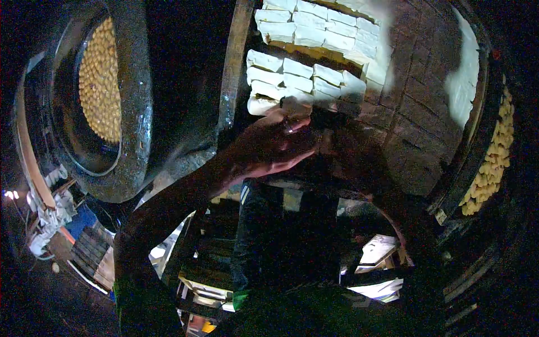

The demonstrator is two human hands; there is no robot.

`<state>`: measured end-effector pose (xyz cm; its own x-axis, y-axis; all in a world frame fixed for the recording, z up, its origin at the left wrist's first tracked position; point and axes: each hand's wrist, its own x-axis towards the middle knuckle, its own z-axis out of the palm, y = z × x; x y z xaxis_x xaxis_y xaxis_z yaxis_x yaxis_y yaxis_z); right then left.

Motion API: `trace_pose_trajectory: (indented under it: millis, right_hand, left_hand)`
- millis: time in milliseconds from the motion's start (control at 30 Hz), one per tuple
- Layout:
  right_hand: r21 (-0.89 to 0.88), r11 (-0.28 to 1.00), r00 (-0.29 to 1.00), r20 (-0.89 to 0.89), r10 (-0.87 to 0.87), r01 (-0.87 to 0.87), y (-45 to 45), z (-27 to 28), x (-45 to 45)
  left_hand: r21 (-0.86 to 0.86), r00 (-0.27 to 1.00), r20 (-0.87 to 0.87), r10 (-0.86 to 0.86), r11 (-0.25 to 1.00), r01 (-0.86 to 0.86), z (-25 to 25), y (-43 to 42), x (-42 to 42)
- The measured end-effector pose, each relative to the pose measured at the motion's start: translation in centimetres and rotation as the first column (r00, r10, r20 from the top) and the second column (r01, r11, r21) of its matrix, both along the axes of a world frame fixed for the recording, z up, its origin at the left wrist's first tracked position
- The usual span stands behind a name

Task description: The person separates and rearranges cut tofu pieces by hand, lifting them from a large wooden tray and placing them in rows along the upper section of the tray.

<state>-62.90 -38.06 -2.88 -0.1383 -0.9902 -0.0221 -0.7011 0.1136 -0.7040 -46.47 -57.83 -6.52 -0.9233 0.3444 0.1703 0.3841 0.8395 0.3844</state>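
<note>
White rectangular blocks (281, 78), tofu-like in look, sit in close rows on a dark surface in front of me. Another group of white blocks (314, 25) lies just beyond them. My left hand (275, 143) is at the near edge of the closer rows. Its fingers are bent inward, and their tips meet the nearest blocks; what they hold, if anything, is lost in shadow. Close beside it, my right hand (348, 143) is very dark. Its fingers cannot be made out, so its grip is hidden.
At left, a round pan (70, 123) holds many small golden pieces (101, 84). More yellow pieces (491, 163) lie at the far right. A brown slab scored with lines (418, 112) extends right of the blocks, with a white sheet-like patch (465, 73) beyond.
</note>
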Motion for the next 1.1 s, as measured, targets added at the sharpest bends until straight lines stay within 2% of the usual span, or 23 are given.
trace_pose_trajectory:
  millis: [333, 367, 400, 433, 500, 533, 600, 633, 667, 700, 800, 833, 900, 933, 1000, 1100]
  right_hand:
    - [0.004, 1.000, 1.000, 0.006, -0.005, 0.005, -0.1, 0.0, -0.6]
    - [0.000, 1.000, 1.000, 0.007, -0.007, 0.007, -0.1, 0.0, -0.7]
    - [0.001, 1.000, 1.000, 0.006, -0.008, 0.008, 0.0, 0.0, -0.7]
    - [0.000, 1.000, 1.000, 0.007, -0.006, 0.006, -0.1, 0.0, -0.8]
    - [0.001, 1.000, 1.000, 0.011, -0.009, 0.009, 0.1, -0.1, -0.8]
    - [0.002, 1.000, 1.000, 0.010, -0.010, 0.010, 0.1, -0.2, -0.9]
    - [-0.001, 1.000, 1.000, 0.010, -0.014, 0.014, 0.1, -0.2, -1.0]
    - [0.000, 1.000, 1.000, 0.010, -0.015, 0.015, 0.2, -0.2, -1.0]
    - [0.000, 1.000, 1.000, 0.011, -0.016, 0.016, 0.2, -0.3, -1.1]
    - [-0.004, 1.000, 1.000, 0.008, -0.019, 0.019, 0.1, -0.3, -1.2]
    - [-0.006, 1.000, 1.000, 0.006, -0.022, 0.022, 0.1, -0.6, -1.4]
    - [-0.007, 1.000, 1.000, 0.001, -0.026, 0.026, 0.1, -0.6, -1.5]
    - [-0.008, 0.999, 1.000, 0.001, -0.031, 0.031, 0.2, -0.5, -1.6]
    - [-0.011, 0.999, 0.999, 0.003, -0.033, 0.033, 0.2, -0.4, -1.6]
    - [-0.008, 0.999, 0.999, 0.003, -0.038, 0.038, 0.4, -0.4, -1.5]
    - [-0.009, 0.999, 0.999, -0.001, -0.041, 0.041, 0.5, -0.3, -1.6]
  left_hand:
    - [-0.157, 0.998, 0.048, 0.031, 0.987, -0.023, 0.3, 1.0, 0.1]
    - [-0.105, 0.998, -0.030, 0.051, 0.993, -0.054, 0.2, 1.0, 0.0]
    - [-0.106, 0.998, -0.030, 0.051, 0.993, -0.054, 0.1, 1.1, 0.0]
    - [0.015, 0.993, 0.012, 0.113, 0.993, -0.114, 0.2, 1.3, 0.0]
    - [0.131, 0.984, 0.062, 0.169, 0.976, -0.176, -0.2, 1.3, 0.0]
    - [-0.379, 0.997, -0.077, -0.031, 0.926, 0.000, -0.5, 1.1, -0.1]
    - [-0.795, 0.957, -0.096, -0.273, 0.600, 0.091, -0.5, 1.3, 0.0]
    - [-0.355, 0.995, -0.102, -0.014, 0.935, -0.023, 0.4, 1.6, -0.1]
    - [-0.101, 0.993, -0.034, 0.113, 0.988, -0.116, 0.4, 1.7, -0.1]
    - [0.174, 0.977, 0.032, 0.211, 0.961, -0.214, 0.4, 1.7, 0.0]
    - [0.226, 0.941, 0.236, 0.241, 0.929, -0.294, -0.3, 1.5, -0.3]
    - [0.204, 0.957, 0.134, 0.257, 0.938, -0.280, 2.1, 0.6, -1.9]
    - [0.179, 0.963, 0.031, 0.267, 0.947, -0.268, 3.8, -0.2, -2.9]
    - [0.451, 0.920, 0.288, 0.266, 0.810, -0.375, 3.9, -0.5, -2.9]
    - [0.633, 0.839, 0.516, 0.172, 0.584, -0.509, 3.5, -0.5, -2.9]
    - [0.644, 0.866, 0.479, 0.142, 0.614, -0.457, -0.8, 1.7, -1.9]
